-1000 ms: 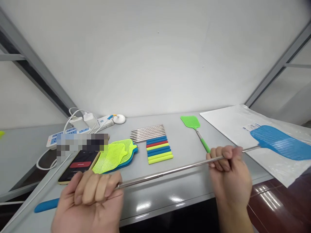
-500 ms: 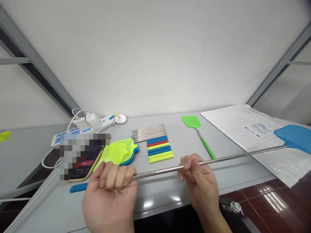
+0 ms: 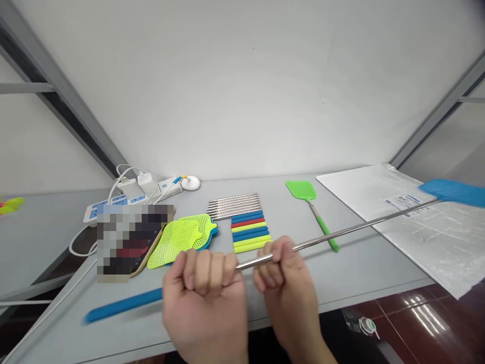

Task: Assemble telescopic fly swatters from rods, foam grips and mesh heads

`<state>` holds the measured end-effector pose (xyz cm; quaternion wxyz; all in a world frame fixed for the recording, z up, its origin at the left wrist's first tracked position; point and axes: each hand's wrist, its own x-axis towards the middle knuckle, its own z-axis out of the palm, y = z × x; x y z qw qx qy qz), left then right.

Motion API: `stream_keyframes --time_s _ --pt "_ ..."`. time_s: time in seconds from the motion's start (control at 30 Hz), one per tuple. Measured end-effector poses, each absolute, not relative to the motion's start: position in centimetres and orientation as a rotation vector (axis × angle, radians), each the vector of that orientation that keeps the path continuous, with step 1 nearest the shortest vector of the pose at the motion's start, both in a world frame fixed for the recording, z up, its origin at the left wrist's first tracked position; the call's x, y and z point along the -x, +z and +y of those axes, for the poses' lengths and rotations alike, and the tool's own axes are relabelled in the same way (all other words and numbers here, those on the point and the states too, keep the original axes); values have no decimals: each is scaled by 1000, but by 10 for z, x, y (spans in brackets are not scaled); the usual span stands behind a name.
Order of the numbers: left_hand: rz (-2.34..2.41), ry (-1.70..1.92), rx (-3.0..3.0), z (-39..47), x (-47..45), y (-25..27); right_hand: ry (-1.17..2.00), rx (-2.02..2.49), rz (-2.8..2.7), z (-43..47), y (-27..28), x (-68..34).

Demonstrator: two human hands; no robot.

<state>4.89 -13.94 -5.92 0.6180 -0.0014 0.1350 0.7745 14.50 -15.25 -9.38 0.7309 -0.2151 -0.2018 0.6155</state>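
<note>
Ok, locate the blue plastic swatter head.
In the head view, the blue plastic swatter head is at the right edge, capping the silver metal rod, near the white plastic packet.

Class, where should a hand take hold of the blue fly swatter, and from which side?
Probably its blue handle, from the left: this end juts free past the left hand and looks thicker than the metal rod, while the flat head at the right is broad.
</note>
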Motion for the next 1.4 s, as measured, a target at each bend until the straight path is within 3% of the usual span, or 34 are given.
stream_keyframes --time_s 0.1,0.23,0.53,0.83,1.07,1.4 --pt "304 1789 -44 -145 -56 -55 1426 531 -551 -155 -104 -135" --pt "351 1700 -41 -139 -32 -60 1228 678 -698 -156 -113 -161" --pt "265 1729 -168 -133 25 -71 956 697 -480 -161 -83 -218" --pt "266 1773 -85 -131 -14 -72 728 644 -277 -146 -85 -252" --pt "248 1716 -55 -135 -58 -70 961 759 -465 -148 -95 -189" --pt "273 1685 -168 -130 -16 -68 1005 779 -511 -157 -103 -198"
